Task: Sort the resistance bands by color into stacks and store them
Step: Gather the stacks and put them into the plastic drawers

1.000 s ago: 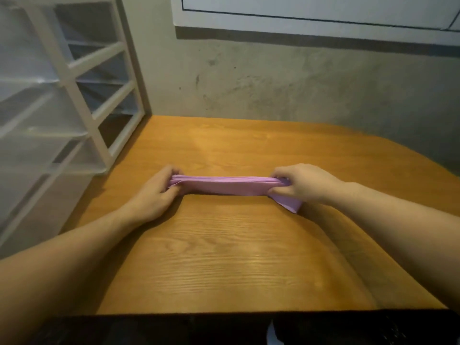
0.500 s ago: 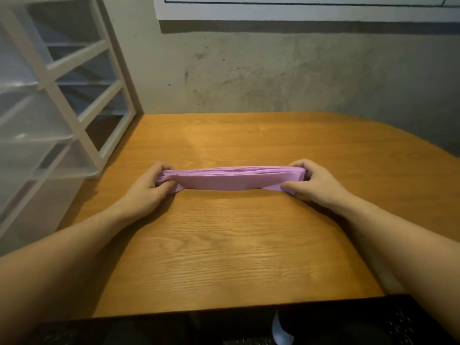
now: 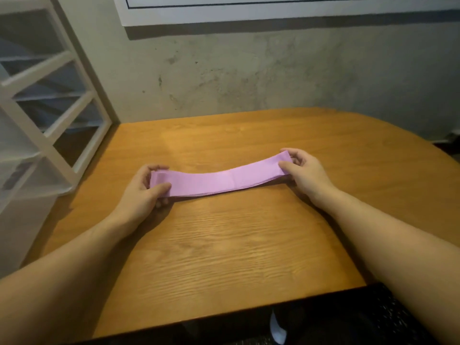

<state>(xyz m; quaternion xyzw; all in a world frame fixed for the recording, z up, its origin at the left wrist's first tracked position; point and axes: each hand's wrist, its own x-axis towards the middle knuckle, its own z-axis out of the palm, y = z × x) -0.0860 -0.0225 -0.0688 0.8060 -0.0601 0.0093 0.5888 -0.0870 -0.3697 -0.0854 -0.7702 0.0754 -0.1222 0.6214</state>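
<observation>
While the drawer unit [image 3: 49, 125] at the far left waits, its drawers hard to read, the left hand [image 3: 146, 192] pinches one end of a stack of purple bands [image 3: 219, 181] over the table [image 3: 224, 257]; the right hand [image 3: 305, 170] grips the other end. Sorting looks done for this color; storing remains.

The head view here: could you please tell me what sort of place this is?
Probably a home or small workroom: a rounded wooden table against a bare grey plaster wall, with a white-framed drawer rack beside it.
</observation>
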